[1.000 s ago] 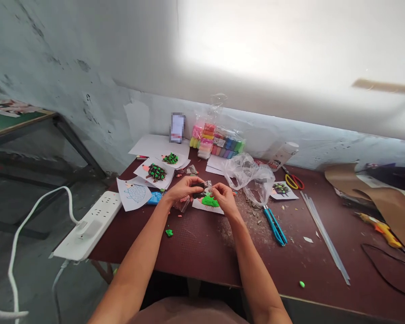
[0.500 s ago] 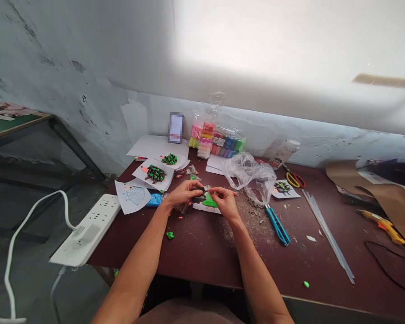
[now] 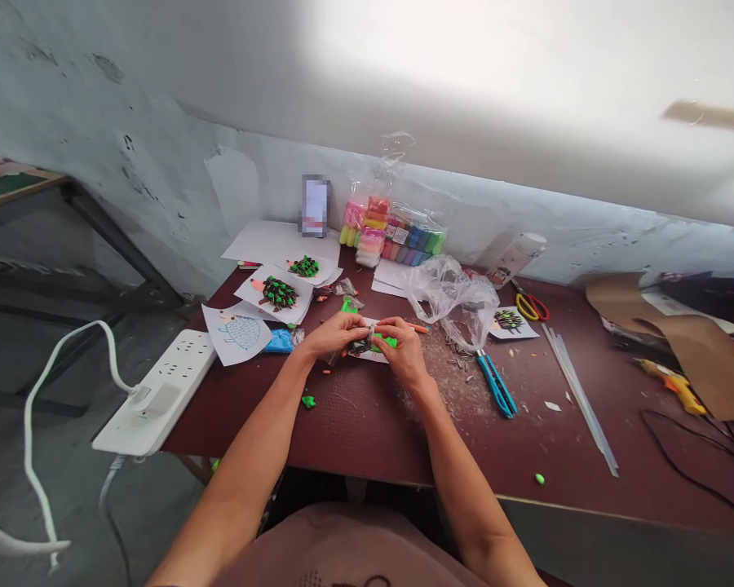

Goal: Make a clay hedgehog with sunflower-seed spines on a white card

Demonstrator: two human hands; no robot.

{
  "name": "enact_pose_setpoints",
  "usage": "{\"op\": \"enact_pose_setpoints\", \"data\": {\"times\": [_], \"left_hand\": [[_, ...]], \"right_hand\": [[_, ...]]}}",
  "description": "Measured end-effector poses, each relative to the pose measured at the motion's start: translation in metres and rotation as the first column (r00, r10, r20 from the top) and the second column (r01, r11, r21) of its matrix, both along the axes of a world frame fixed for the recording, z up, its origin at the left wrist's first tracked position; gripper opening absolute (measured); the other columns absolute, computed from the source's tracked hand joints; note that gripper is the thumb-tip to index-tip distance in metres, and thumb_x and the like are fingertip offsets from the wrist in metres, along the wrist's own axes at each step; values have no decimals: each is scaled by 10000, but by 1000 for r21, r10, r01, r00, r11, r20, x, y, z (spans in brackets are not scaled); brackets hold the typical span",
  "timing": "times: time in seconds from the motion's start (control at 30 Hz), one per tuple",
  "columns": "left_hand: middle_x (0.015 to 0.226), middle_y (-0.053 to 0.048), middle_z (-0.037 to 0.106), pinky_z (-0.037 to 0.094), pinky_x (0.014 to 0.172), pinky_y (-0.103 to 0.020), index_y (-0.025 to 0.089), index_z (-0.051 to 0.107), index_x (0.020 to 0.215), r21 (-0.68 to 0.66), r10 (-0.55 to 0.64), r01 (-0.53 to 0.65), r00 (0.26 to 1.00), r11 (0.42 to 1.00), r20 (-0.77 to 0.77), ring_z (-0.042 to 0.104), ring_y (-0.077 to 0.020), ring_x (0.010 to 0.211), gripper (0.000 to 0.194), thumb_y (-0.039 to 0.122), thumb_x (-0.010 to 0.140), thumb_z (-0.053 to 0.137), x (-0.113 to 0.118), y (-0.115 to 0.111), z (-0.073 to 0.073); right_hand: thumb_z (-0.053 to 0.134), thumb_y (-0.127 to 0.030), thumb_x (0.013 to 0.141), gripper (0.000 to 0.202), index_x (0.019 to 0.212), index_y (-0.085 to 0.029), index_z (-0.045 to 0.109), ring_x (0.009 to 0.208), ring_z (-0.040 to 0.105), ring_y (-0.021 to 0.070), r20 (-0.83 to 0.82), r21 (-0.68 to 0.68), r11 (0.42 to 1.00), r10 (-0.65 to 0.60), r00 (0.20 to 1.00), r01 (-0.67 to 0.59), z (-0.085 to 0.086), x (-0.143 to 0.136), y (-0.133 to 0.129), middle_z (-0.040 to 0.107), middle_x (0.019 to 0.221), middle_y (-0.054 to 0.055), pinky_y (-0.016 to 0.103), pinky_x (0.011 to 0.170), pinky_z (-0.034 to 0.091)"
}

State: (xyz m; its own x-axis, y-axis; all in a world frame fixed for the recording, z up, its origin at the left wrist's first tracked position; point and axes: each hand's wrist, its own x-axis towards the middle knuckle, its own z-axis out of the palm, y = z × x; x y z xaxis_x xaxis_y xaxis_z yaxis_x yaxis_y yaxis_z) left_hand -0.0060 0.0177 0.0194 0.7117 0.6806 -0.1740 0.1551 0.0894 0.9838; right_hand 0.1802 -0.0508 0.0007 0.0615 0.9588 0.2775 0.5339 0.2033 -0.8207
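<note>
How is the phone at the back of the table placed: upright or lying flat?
Upright: the phone stands on a short edge, its screen facing the camera.

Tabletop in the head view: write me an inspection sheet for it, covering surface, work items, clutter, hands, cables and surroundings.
Surface: dark red tabletop, crumbs and scraps scattered on its middle and right.
Work items: dark item, seemingly in clear plastic, between the hands; green shape beneath, partly hidden.
Clutter: crumpled plastic bag, blue cutter, scissors, yellow glue gun, clear sticks.
Hands: left hand grips the dark item; right hand has fingertips close against it, exact grip too small to tell.
Cables: white cable at the power strip, left edge; black cord loose at right.
Surroundings: scuffed wall behind; second table at left.
</note>
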Motion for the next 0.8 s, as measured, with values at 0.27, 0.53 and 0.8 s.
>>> {"op": "enact_pose_setpoints", "data": {"times": [0.27, 0.53, 0.8], "left_hand": [[620, 40, 567, 391, 398, -162, 148, 599, 805, 19, 78, -78, 997, 997, 23, 508, -76, 492, 412, 528, 818, 758, 3, 0, -5], [690, 2, 649, 478, 525, -204, 139, 646, 888, 42, 148, -153, 984, 987, 100, 600, -110, 568, 322, 432, 816, 759, -4, 7, -9], [801, -60, 745, 527, 758, -286, 194, 784, 863, 666, 550, -283, 803, 690, -228, 662, -226, 821, 179, 202, 768, 633, -18, 19, -20]], "right_hand": [[665, -215, 898, 119, 850, -251, 768, 989, 649, 239, 233, 149, 988, -63, 971, 28, 2, -14, -2, 707, 1051, 88, 396, 915, 501], [666, -284, 840, 78, 782, -235, 687, 1022, 629, 226, -75, 142, 983, -103, 992, 113, 9, -22, -4, 682, 1062, 79, 400, 971, 488], [696, -581, 812, 378, 853, -206, 700, 942, 653, 210, -455, -48, 988, -150, 878, 144, 20, -6, -2, 723, 1077, 91, 332, 824, 530]]}}
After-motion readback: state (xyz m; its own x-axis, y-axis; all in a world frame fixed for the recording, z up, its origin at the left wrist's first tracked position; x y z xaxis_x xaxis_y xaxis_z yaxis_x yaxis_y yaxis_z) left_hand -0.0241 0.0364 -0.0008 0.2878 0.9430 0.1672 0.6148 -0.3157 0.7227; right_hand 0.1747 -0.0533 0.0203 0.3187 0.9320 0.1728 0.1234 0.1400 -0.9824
